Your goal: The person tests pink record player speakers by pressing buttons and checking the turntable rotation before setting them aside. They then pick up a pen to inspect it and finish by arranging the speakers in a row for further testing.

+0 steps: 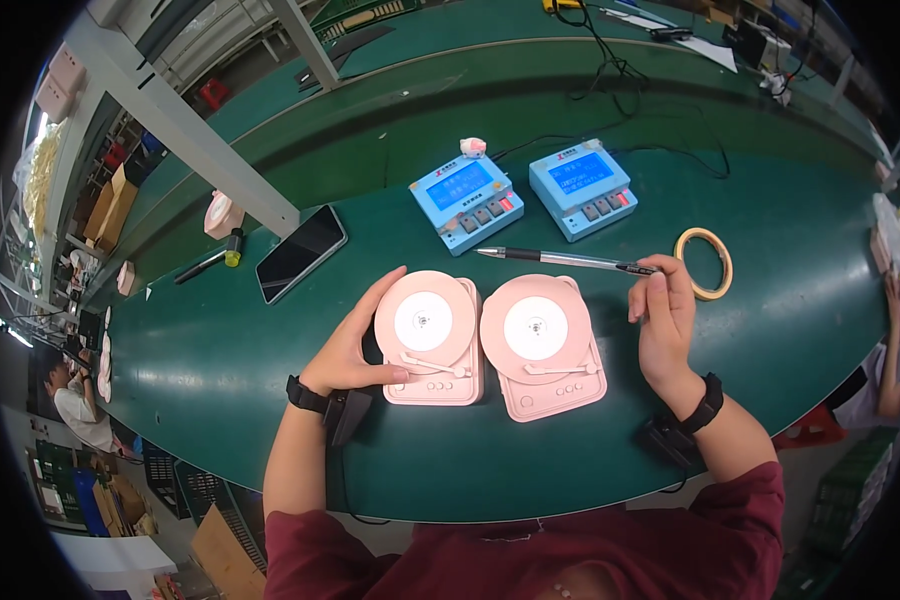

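Two pink toy record players, each with a round platter, a white centre label and a small tonearm, lie side by side on the green table. My left hand (pixel 355 345) is wrapped round the left side of the left record player (pixel 432 388), thumb on its front corner and fingers along its far left edge. Just to its right sits the other record player (pixel 560 397), slightly turned, with no hand on it. My right hand (pixel 667 312) pinches the end of a silver and black pen (pixel 560 259), which points left past the front of two blue boxes.
Two blue test boxes (pixel 467 205) (pixel 582 190) with lit screens and buttons stand beyond the pen. A tape roll (pixel 703 264) lies right of my right hand. Further left are a phone (pixel 302 254), a black marker-like tool (pixel 208 260) and a metal post (pixel 200 120). Other people sit at both sides.
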Tool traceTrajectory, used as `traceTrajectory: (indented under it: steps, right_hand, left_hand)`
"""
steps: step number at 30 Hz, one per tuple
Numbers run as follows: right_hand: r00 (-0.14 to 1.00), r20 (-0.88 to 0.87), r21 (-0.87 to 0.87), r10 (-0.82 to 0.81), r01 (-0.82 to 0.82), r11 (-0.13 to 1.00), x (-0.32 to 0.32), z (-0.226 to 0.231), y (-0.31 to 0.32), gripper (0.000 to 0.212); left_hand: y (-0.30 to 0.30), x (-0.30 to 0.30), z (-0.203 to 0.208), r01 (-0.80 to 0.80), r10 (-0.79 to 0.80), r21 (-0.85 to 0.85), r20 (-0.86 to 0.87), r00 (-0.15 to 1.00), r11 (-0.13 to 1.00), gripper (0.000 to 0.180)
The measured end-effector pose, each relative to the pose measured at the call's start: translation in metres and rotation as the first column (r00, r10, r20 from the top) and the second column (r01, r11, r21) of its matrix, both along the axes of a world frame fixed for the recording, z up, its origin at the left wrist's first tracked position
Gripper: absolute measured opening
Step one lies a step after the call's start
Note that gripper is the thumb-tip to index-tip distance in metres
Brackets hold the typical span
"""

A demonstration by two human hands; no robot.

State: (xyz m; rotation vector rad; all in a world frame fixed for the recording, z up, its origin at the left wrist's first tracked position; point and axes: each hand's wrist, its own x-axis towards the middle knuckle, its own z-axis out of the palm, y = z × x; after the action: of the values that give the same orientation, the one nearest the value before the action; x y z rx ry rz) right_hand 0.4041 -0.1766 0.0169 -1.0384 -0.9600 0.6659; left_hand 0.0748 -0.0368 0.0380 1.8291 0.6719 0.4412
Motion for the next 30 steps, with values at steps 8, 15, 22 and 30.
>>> traceTrajectory:
  steps: [8,15,22,30]
  right_hand:
    - [1.0,-0.012,-0.005,-0.002,0.002,1.0,-0.0001,0.0013,-0.0007,0.02]
    - [0.999,-0.033,-0.011,0.009,-0.009,1.0,-0.0015,0.0011,-0.0004,0.02]
    - [0.999,-0.035,-0.012,0.027,-0.027,1.0,-0.0009,0.0014,-0.0015,0.021]
    - [0.998,-0.057,-0.034,0.016,-0.018,0.999,-0.0013,0.0016,-0.0026,0.021]
  left_hand:
    - [-0.0008,0.0003,-0.0005,0.005,-0.005,0.026,0.001,1.0,1.0,0.11]
    - [-0.0026,0.002,0.0019,-0.012,0.012,-0.019,0.024,1.0,1.0,0.11]
    - [-0.0032,0.005,0.0025,-0.042,0.042,-0.01,0.017,0.999,0.999,0.109]
    - [-0.0034,0.0053,-0.0007,-0.057,0.058,-0.047,0.029,0.998,0.997,0.109]
